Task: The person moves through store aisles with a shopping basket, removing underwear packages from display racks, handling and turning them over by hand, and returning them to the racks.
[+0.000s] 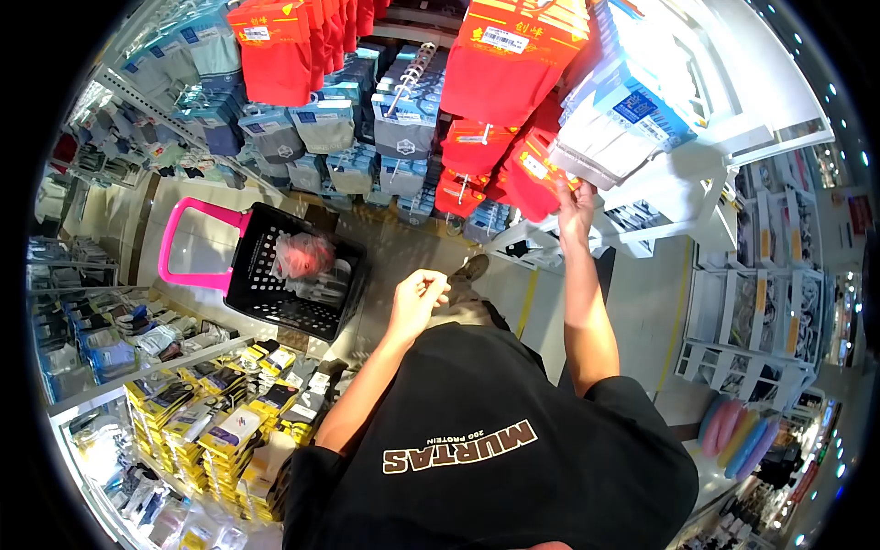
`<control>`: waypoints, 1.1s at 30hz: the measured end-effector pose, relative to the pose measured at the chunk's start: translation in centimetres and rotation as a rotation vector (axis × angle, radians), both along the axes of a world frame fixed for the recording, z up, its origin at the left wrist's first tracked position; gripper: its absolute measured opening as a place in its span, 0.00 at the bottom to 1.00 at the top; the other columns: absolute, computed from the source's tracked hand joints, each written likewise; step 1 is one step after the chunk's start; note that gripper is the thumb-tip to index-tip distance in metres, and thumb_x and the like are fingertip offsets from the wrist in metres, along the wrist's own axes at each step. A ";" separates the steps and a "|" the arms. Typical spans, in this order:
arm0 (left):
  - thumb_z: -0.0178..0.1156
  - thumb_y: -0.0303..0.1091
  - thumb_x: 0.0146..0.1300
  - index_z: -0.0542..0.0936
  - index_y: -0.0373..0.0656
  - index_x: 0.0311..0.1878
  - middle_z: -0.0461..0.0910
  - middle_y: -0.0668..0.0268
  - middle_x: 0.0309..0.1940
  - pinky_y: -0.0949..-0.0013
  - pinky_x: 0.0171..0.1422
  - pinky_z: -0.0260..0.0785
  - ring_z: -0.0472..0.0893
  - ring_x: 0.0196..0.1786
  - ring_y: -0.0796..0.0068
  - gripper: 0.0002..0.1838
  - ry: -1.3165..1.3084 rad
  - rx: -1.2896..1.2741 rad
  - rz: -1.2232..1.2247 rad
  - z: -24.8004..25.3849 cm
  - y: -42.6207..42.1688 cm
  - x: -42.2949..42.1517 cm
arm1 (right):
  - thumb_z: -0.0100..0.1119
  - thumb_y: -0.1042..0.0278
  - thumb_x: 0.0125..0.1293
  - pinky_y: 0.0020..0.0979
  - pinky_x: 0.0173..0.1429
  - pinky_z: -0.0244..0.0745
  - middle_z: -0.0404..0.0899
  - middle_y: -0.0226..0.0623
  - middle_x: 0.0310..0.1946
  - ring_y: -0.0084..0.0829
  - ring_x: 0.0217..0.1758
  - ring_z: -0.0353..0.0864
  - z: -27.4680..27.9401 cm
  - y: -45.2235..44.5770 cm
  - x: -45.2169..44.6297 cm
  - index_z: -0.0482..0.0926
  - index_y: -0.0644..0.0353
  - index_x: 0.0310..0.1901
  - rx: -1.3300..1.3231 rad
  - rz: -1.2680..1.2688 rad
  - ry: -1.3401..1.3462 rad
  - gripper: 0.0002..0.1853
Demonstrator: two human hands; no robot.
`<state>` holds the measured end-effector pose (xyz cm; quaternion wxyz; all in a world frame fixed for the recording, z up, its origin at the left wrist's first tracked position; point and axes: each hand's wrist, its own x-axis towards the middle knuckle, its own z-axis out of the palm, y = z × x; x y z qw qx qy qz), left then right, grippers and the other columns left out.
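My right hand (575, 215) is raised to the hanging socks, its fingers closed at the lower edge of a grey-and-white pack of socks (610, 137) with a blue card top. That pack tilts outward, and part of my fingers is hidden behind it. Right beside those fingers hangs a pack of red socks (530, 179). Larger red sock packs (509, 69) hang just above. My left hand (422, 298) is held in front of my body with its fingers curled in, and nothing shows in it.
A black shopping basket (266, 307) with a pink handle (170, 243) stands on the floor at left, holding a plastic-wrapped item (304, 257). Stacked yellow packs (215, 431) fill a low shelf at lower left. White shelving (752, 266) stands at right, near colourful rings (733, 440).
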<state>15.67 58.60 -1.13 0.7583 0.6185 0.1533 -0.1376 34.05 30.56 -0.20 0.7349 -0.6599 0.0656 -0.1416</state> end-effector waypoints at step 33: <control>0.57 0.42 0.72 0.75 0.39 0.58 0.79 0.66 0.51 0.71 0.53 0.73 0.79 0.50 0.78 0.19 0.021 -0.307 0.128 1.7 -0.6 1.3 | 0.75 0.62 0.55 0.31 0.49 0.76 0.78 0.42 0.52 0.31 0.45 0.79 2.8 11.1 -14.2 0.81 0.60 0.51 -0.488 0.573 0.031 0.23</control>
